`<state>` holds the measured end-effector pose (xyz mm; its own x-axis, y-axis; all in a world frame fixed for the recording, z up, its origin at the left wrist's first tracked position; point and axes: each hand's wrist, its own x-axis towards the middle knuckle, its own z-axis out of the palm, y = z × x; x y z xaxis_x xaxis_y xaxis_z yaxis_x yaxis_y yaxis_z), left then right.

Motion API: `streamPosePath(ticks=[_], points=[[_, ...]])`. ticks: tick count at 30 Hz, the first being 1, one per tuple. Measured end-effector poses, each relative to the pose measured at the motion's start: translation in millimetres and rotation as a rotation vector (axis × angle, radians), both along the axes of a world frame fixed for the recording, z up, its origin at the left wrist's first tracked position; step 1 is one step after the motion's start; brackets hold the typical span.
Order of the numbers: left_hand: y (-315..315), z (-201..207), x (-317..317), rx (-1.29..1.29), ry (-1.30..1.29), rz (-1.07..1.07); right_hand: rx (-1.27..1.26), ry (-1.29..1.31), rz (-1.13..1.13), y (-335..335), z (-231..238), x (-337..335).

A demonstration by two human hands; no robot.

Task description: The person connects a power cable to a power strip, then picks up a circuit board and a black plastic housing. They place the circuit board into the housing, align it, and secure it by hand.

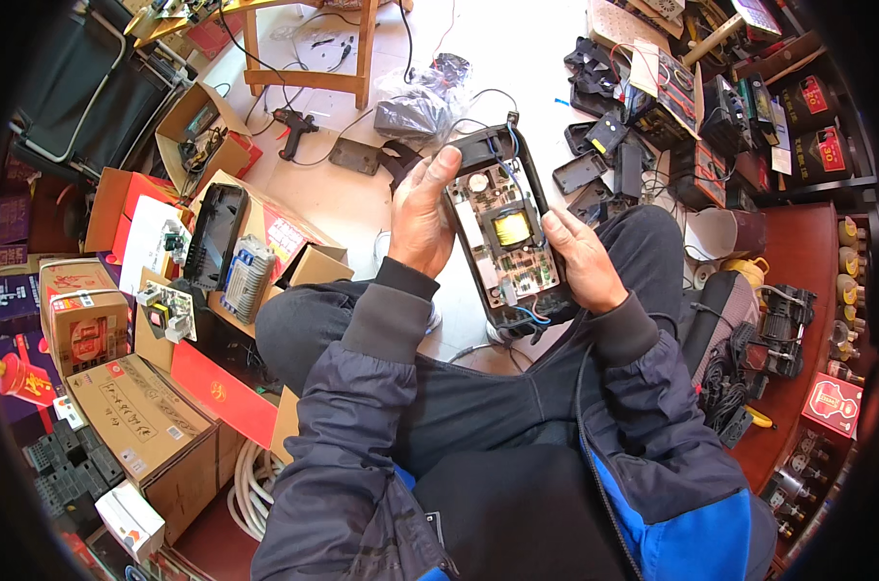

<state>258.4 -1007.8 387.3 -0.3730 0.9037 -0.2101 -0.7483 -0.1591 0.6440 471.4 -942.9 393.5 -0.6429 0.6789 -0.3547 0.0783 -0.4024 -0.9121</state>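
Observation:
Between my two hands, over my lap, is an open black plastic case [478, 150] with a circuit board [531, 257] inside it. A transformer with yellow windings [510, 229] sits in the middle of the board, and blue wires run along the case's edges. My left hand [424, 215] grips the left side, its thumb up by the upper corner. On the right side my right hand [583, 259] holds the lower part, thumb on the rim. The fingers under the case are hidden.
To the left, a black half-shell [215, 237], a finned metal housing [248, 276] and a loose circuit board [166, 310] lie on cardboard boxes [149, 416]. A cordless drill [292, 131] lies on the floor ahead, near a wooden stool [362, 58]. Black casings [594, 160] pile up at right.

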Motion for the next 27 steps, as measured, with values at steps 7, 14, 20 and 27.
streamPosePath(ticks=[7,14,20,27], points=[[-15.5,13.1,4.4,0.052,0.144,-0.02,0.08,0.113,0.017,3.6,16.1,-7.5],[-20.2,17.5,19.1,0.071,0.155,-0.112,0.186,0.181,-0.079,1.6,34.2,-28.2],[-17.2,16.5,19.6,0.017,0.152,-0.135,0.087,0.216,-0.149,-0.8,27.3,-34.0],[-5.9,-3.1,23.8,-0.049,0.146,-0.174,-0.108,0.231,-0.199,10.9,12.2,-43.3]])
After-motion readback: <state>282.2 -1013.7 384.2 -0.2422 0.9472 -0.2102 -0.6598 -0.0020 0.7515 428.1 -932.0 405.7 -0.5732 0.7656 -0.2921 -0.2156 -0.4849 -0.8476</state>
